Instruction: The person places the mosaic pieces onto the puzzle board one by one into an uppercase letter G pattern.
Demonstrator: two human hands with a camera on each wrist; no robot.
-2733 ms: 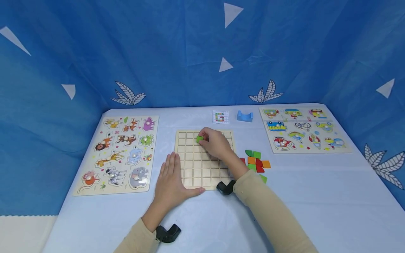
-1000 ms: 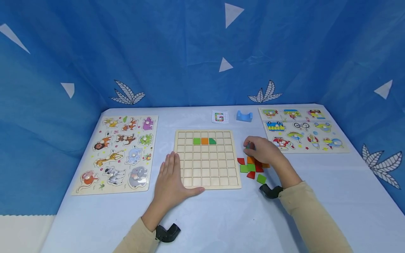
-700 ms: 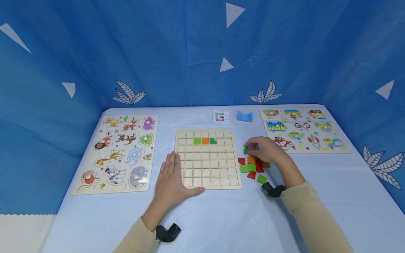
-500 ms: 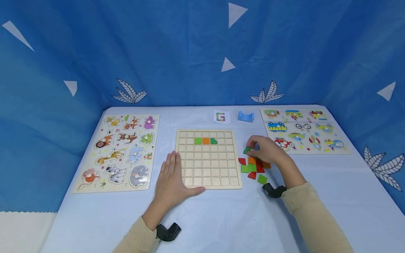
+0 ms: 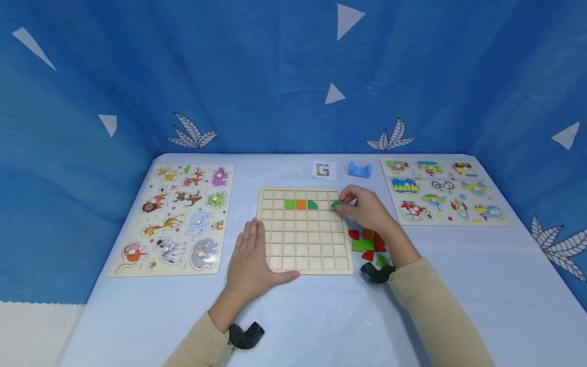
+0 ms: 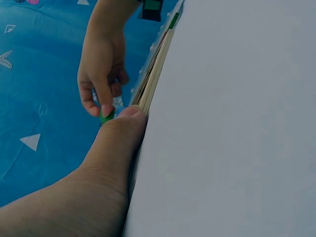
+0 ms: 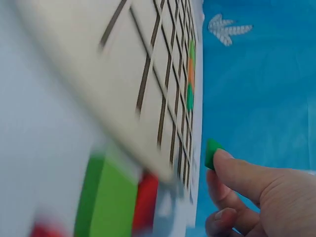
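A wooden grid board (image 5: 302, 250) lies in the middle of the table, with a green square (image 5: 290, 204), an orange square (image 5: 300, 204) and a green quarter-round tile (image 5: 312, 205) in its second row. My right hand (image 5: 362, 206) pinches a green tile (image 5: 337, 205) over the board's right edge; the same green tile (image 7: 211, 153) shows at the fingertips (image 7: 223, 158) in the right wrist view. My left hand (image 5: 249, 255) lies flat at the board's lower left corner, its thumb (image 6: 123, 123) against the board edge (image 6: 155, 69). Loose red, green and orange tiles (image 5: 367, 243) lie right of the board.
An animal peg puzzle (image 5: 181, 219) lies at the left, a vehicle peg puzzle (image 5: 442, 191) at the right. A small pattern card (image 5: 323, 169) and a blue block (image 5: 359, 169) sit behind the board. Blue cloth walls surround the table.
My right hand picked a green tile from the pile and carried it left to the board's right edge. The left hand has stayed put.
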